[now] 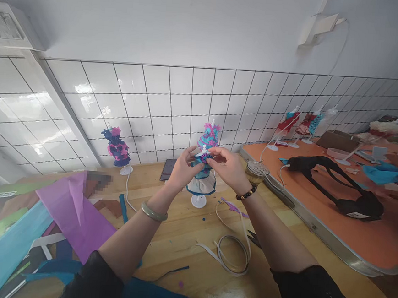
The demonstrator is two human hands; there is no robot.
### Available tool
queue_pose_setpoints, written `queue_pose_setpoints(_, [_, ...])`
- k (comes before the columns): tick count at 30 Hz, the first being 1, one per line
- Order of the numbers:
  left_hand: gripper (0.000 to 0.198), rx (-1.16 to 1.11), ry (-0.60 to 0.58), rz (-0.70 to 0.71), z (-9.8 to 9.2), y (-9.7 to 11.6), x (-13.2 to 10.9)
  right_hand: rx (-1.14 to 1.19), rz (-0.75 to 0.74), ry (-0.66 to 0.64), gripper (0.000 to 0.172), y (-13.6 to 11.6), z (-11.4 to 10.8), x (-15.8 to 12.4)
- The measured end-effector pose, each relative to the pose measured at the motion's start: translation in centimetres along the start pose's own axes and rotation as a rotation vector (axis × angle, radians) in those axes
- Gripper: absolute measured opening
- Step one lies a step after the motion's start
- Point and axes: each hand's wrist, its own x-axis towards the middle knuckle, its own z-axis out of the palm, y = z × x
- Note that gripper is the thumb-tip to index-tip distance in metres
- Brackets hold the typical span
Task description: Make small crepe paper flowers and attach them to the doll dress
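Observation:
A miniature dress form on a white round base stands upright before me. It wears a doll dress with a teal top and a cream skirt edged in dark teal. At the chest sits a small purple-and-pink pleated rosette. My left hand has its thumb and fingers closed on the left side of the dress top. From the right, my right hand pinches at the rosette with thumb and index finger. The fingertips partly cover the bodice. Just behind is another dress form in a turquoise and pink ruffled dress.
A navy-and-pink dressed form stands back left near a phone. Fabric sheets lie left. Coiled cream ribbon, scissors and a round tin are right. A black headset-like strap rests on the orange table.

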Motion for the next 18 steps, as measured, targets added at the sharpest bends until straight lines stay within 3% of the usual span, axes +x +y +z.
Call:
queue_pose_setpoints(5, [0.06, 0.005, -0.005, -0.007, -0.08, -0.02, 0.08, 0.034, -0.013, -0.079, 0.028, -0.28, -0.55, 0.01])
queue_pose_setpoints(18, [0.046, -0.054, -0.121, 0.014, -0.68, 0.55, 0.13, -0.19, -0.044, -0.135, 0.032, -0.74, -0.44, 0.49])
